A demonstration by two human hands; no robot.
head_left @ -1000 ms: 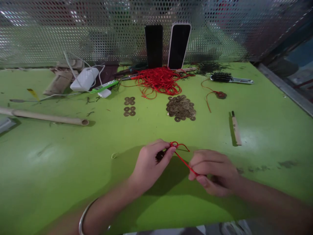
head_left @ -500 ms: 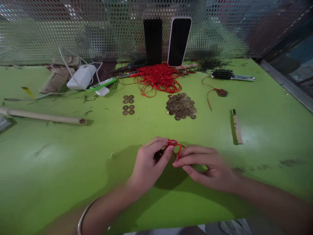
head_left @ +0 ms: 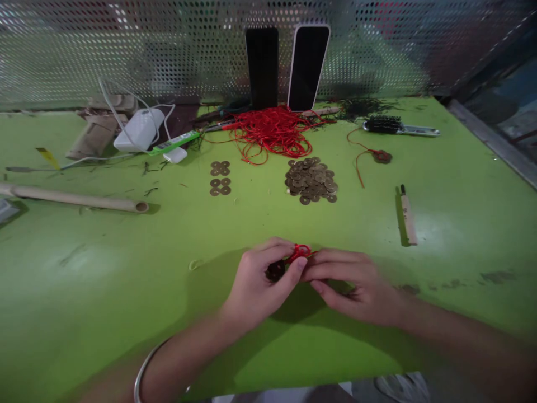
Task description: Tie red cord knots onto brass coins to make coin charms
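My left hand [head_left: 258, 280] pinches a dark coin [head_left: 276, 271] with a red string [head_left: 298, 252] looped on it, just above the green table [head_left: 104, 268]. My right hand [head_left: 350, 282] is closed in a pinch on the same red string, fingertips touching those of the left hand. A metal bangle sits on my left wrist. Farther back lie a heap of brass coins [head_left: 311, 180], a few flat rows of coins [head_left: 220, 178] and a tangle of red string [head_left: 272, 131].
Two phones [head_left: 308, 66] lean on the perforated metal screen at the back. A white charger with cable [head_left: 139, 129], a green pen, a bamboo tube [head_left: 79, 198], a brush [head_left: 396, 127], a strung coin [head_left: 380, 156] and a small stick [head_left: 406, 217] lie around.
My right hand has moved left along the string until it meets the left hand. The stretched string has gathered into a small bunch at the coin.
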